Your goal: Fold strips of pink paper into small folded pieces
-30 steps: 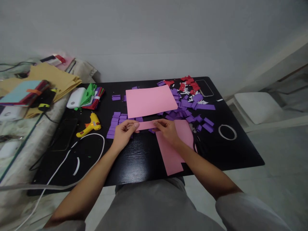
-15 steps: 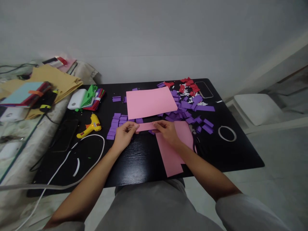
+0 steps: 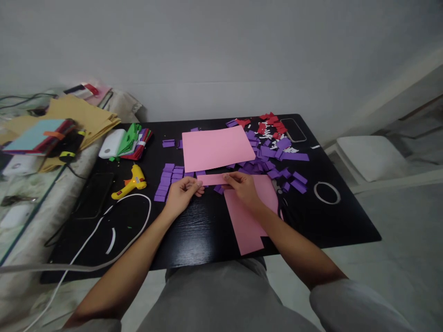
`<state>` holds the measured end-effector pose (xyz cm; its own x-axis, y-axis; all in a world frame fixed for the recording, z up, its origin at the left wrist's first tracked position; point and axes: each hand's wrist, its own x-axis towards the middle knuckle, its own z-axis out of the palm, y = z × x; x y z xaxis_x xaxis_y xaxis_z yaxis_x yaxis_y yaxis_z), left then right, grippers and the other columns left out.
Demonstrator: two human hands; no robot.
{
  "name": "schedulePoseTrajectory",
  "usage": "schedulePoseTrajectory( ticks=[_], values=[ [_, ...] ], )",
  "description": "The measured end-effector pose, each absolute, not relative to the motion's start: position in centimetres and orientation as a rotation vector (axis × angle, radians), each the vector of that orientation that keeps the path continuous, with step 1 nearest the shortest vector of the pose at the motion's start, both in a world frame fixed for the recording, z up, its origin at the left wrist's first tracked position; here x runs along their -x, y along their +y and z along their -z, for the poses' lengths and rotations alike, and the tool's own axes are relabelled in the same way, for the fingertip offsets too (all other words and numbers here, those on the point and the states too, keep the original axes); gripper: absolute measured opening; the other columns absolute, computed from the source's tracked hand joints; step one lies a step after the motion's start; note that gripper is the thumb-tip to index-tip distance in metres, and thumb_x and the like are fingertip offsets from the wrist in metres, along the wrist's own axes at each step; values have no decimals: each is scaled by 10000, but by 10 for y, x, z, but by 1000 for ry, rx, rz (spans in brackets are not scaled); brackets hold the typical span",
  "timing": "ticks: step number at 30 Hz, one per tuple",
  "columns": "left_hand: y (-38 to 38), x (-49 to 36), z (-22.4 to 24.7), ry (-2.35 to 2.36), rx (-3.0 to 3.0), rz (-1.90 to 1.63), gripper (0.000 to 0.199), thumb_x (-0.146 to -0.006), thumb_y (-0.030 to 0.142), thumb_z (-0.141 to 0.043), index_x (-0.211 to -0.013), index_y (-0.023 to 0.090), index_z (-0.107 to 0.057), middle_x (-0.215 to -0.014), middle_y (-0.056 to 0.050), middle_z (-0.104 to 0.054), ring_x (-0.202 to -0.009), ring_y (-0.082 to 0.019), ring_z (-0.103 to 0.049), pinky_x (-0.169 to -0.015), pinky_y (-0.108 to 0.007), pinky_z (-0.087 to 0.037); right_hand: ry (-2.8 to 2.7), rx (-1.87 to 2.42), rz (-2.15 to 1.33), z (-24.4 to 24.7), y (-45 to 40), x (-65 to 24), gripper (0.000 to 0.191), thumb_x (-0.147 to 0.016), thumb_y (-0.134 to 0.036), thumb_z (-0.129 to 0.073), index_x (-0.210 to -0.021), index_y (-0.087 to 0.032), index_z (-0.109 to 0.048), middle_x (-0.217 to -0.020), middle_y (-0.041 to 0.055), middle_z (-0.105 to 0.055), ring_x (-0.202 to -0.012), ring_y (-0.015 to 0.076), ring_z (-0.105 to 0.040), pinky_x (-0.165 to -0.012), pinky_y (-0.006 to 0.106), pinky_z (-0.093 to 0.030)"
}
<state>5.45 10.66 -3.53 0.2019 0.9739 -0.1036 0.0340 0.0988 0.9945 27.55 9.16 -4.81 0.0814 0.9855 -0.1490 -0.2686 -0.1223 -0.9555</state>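
A narrow pink paper strip [image 3: 212,180] is stretched level between my two hands. My left hand [image 3: 182,193] pinches its left end between thumb and fingers. At the strip's right end, my right hand [image 3: 242,186] is closed on it. Just beyond lies a large pink sheet [image 3: 218,148]. Another pink sheet [image 3: 242,226], with a cut-out corner, lies partly under my right forearm. Purple folded pieces [image 3: 164,184] sit in rows left of my left hand, and a loose heap of purple pieces [image 3: 268,159] spreads beyond my right hand.
A yellow glue gun [image 3: 133,182] and a looped white cable [image 3: 150,212] are on the left of the black table [image 3: 194,240]. Scissors [image 3: 282,198] lie by my right forearm. A tape ring [image 3: 327,192] is further right, red scraps [image 3: 275,123] at the back.
The fingers of my left hand have loosened and spread slightly at the strip's left end, baring more of that end. My right hand keeps nearly the same place.
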Motion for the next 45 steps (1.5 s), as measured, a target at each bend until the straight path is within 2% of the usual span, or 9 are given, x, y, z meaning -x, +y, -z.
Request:
schedulePoseTrajectory(
  ticks=[11, 22, 26, 30, 34, 37, 45],
  values=[
    [107, -56, 38, 1071, -1244, -982, 462, -786, 573, -818, -842, 130, -702, -747, -68, -763, -628, -158, -706, -624, -286, -587, -849, 1154, -1358, 52, 91, -279, 361, -710, -497, -903, -867, -197, -779, -863, 29, -734, -822, 183, -712, -844, 381, -658],
    [109, -54, 38, 1070, -1238, -1188, 411, -823, 548, -796, -860, 154, -686, -742, -43, -734, -646, -154, -689, -639, -286, -588, -882, 1142, -1454, 46, 89, -274, 364, -687, -477, -912, -892, -197, -804, -884, 39, -780, -824, 199, -751, -861, 389, -653],
    [110, -53, 36, 1075, -1227, -1247, 394, -844, 552, -769, -857, 177, -650, -709, -13, -703, -614, -142, -666, -650, -284, -577, -1004, 1124, -1617, 44, 84, -270, 341, -678, -444, -915, -844, -170, -799, -785, 40, -778, -751, 184, -752, -791, 355, -644],
    [106, -52, 31, 1039, -1298, -1162, 342, -890, 506, -730, -835, 182, -632, -624, 15, -648, -571, -128, -622, -626, -256, -521, -1216, 1056, -1841, 44, 79, -267, 378, -632, -432, -936, -832, -149, -784, -792, 48, -787, -759, 196, -753, -769, 333, -606],
    [97, -55, 28, 979, -1431, -929, 306, -917, 469, -698, -848, 176, -641, -627, 21, -628, -562, -117, -594, -591, -239, -481, -1260, 1042, -1685, 42, 76, -263, 326, -731, -442, -870, -874, -165, -774, -831, 27, -777, -785, 177, -719, -795, 317, -559],
    [91, -58, 29, 973, -1495, -816, 280, -922, 450, -684, -872, 178, -645, -645, 23, -624, -565, -118, -594, -582, -239, -481, -1244, 1062, -1536, 42, 76, -261, 250, -781, -420, -822, -818, -188, -738, -782, 0, -737, -743, 152, -671, -758, 295, -533],
    [88, -61, 31, 1032, -1572, -790, 249, -917, 432, -671, -866, 191, -639, -622, 31, -598, -554, -125, -579, -555, -238, -449, -1276, 1090, -1460, 45, 75, -259, 199, -786, -381, -802, -769, -193, -736, -727, -1, -707, -683, 140, -619, -700, 285, -503]
  ],
)
